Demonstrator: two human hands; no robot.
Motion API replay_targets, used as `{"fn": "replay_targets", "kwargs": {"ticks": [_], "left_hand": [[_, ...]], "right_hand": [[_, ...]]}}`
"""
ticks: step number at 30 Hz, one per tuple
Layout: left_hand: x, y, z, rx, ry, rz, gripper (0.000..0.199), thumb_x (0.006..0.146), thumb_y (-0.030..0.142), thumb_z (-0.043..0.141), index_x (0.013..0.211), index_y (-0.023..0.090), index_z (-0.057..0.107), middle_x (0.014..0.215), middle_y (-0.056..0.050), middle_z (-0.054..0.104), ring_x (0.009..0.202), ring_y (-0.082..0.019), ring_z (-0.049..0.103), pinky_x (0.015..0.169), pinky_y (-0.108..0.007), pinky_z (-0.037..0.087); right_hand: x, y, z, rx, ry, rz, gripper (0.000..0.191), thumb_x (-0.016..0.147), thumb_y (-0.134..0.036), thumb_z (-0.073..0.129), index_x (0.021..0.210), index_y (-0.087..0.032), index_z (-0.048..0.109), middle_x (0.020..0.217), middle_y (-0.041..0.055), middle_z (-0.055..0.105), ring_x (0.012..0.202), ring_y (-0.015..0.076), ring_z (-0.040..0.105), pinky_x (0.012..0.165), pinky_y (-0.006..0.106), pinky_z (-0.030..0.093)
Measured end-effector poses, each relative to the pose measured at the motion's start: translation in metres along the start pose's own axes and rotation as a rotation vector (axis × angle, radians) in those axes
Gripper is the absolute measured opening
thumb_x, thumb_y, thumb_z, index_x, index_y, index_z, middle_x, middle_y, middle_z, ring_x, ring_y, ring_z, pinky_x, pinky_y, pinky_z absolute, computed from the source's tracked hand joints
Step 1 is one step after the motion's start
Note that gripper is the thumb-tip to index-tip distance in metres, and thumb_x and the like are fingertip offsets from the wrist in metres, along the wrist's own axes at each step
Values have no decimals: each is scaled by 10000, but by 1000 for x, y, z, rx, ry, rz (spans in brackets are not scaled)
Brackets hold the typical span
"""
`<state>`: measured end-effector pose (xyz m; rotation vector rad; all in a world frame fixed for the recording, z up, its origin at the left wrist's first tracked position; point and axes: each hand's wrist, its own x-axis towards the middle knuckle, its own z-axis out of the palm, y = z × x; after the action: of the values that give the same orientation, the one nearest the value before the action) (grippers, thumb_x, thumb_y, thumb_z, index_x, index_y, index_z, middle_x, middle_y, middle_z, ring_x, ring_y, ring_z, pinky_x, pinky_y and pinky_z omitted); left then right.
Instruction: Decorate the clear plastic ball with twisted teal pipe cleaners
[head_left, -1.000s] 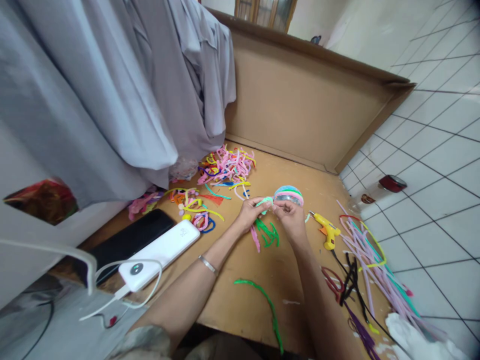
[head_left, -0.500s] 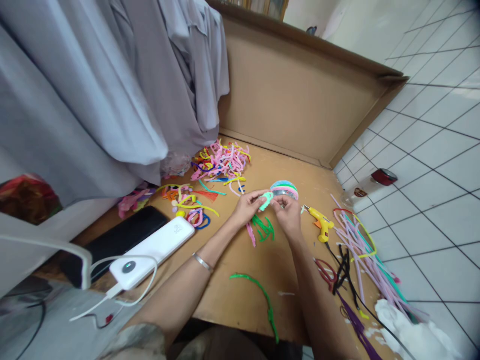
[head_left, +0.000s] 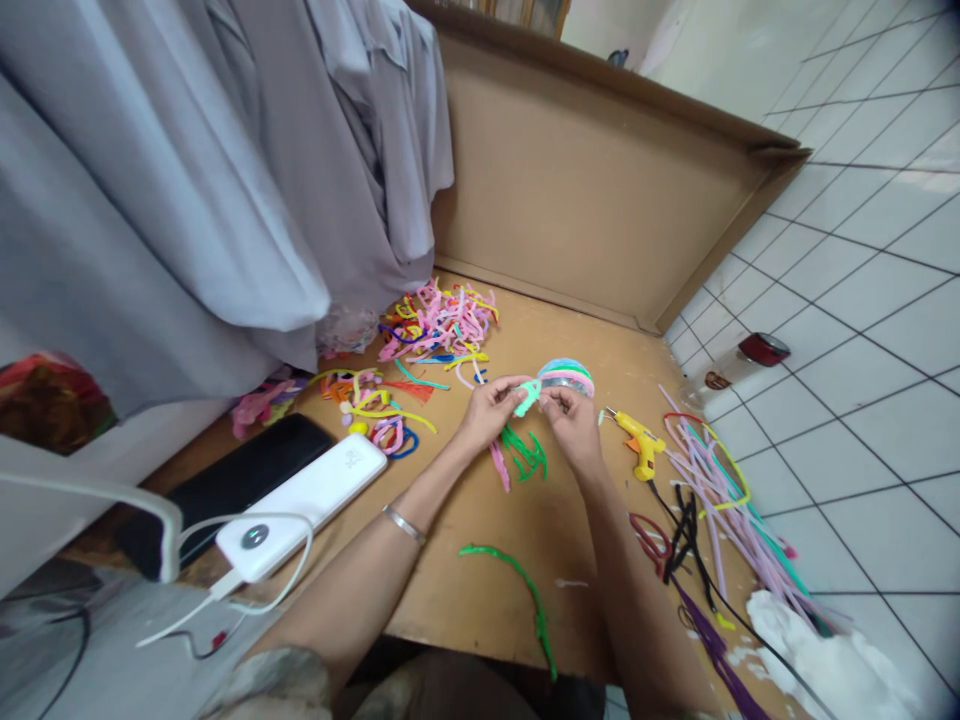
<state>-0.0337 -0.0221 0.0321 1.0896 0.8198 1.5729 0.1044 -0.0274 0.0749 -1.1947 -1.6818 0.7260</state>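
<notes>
A small mint-green looped piece of pipe cleaner (head_left: 528, 398) is pinched between the fingertips of my left hand (head_left: 491, 408). My right hand (head_left: 571, 420) has its thumb and fingers pressed together at the piece's right edge. Just behind the right fingers sits a round stack of coloured rings (head_left: 566, 374), blue, green, pink and silver. Short dark-green pipe cleaner pieces (head_left: 527, 455) lie below the hands beside a pink strip (head_left: 499, 468). Closer to the table's front edge curves a long green pipe cleaner (head_left: 525, 590).
On the right lie a yellow glue gun (head_left: 639, 444), red-handled scissors (head_left: 651, 540), a bundle of lilac pipe cleaners (head_left: 716, 490) and white fluff (head_left: 802, 650). Left are a white power bank (head_left: 300, 505), a black phone-like slab (head_left: 247, 480) and a colourful pile (head_left: 450, 325). Cardboard (head_left: 600, 190) stands behind.
The mint-green piece has turned slightly in my fingers, and its loop shows less openly. Both hands stay close together in nearly the same place. The whole view has shifted a little.
</notes>
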Motion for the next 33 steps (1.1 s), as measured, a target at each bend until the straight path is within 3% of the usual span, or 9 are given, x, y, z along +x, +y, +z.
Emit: {"fn": "replay_targets", "kwargs": {"ticks": [8,12,18,27,33], "left_hand": [[-1,-2,3,13,28,-28,422,644,489,773,861,128,744,811,-60,727,680,-136,592,638,-240,459],[-2,-3,4,5,60,-30,420,633,525,768,763,129,718,695,-29,687,622,-118,562,622,-237,456],[-3,-2,5,-31,130,-13,430,617,547,768,673,139,645,569,23,582,538,-82,486,564,-213,419],[-3,-1,7,-108,166,-32,448,599,552,780,644,139,611,545,37,543,516,-65,442,546,-202,386],[-3,1,7,-136,195,-38,441,587,537,791,658,139,614,554,42,542,512,-59,427,538,-199,369]], "right_hand": [[0,0,5,81,56,49,201,661,-368,595,608,-184,657,613,19,675,593,159,575,637,291,446],[0,-1,8,90,60,54,200,641,-369,604,574,-184,643,581,16,659,563,150,556,611,284,441],[-2,-5,11,149,16,24,187,645,-350,604,593,-175,645,604,18,650,601,150,560,637,285,444],[-2,-1,14,206,-28,3,158,684,-323,601,645,-179,650,620,6,637,639,155,569,705,306,456],[-6,0,19,184,-23,35,210,728,-351,584,710,-171,690,668,18,659,630,156,571,664,289,451]]}}
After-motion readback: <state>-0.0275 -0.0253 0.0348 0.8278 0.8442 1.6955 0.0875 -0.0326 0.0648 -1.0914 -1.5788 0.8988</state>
